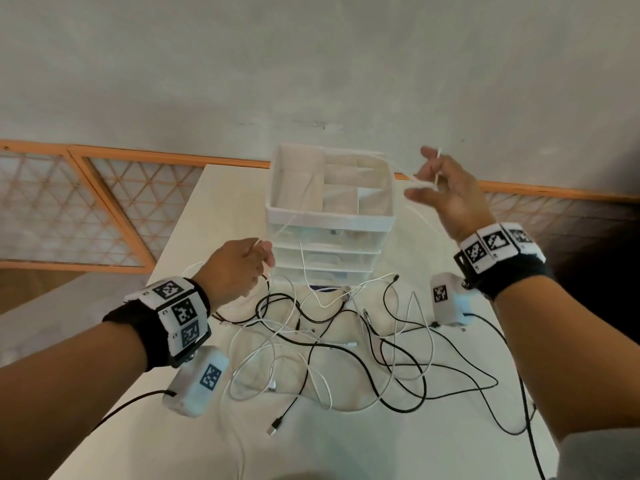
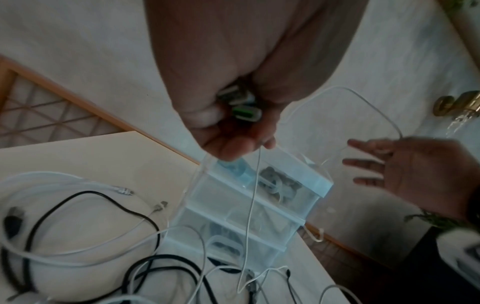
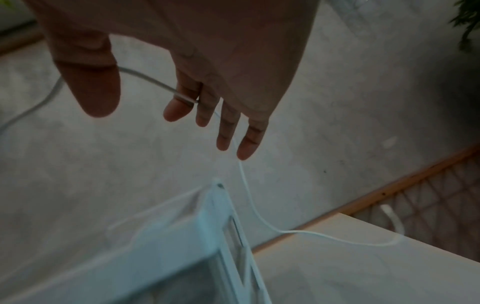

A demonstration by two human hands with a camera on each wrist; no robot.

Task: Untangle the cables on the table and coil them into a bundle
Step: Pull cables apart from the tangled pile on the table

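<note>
A tangle of black and white cables [image 1: 346, 341] lies spread on the pale table [image 1: 346, 445]. My left hand [image 1: 242, 268] hovers above its far left, gripping a thin white cable [image 2: 250, 205] and a few plugs [image 2: 241, 109] in the fist. That cable loops up past the drawer unit to my right hand [image 1: 440, 192], raised high at the right with fingers straight and spread. In the right wrist view the cable [image 3: 249, 195] passes between the index and middle fingers [image 3: 182, 102], then hangs down to the table.
A white plastic drawer unit [image 1: 329, 216] with an open top tray stands at the table's far middle, against a grey wall. A black USB plug [image 1: 277, 426] lies near the front. Orange-framed lattice panels [image 1: 86, 209] run behind the table's left and right edges.
</note>
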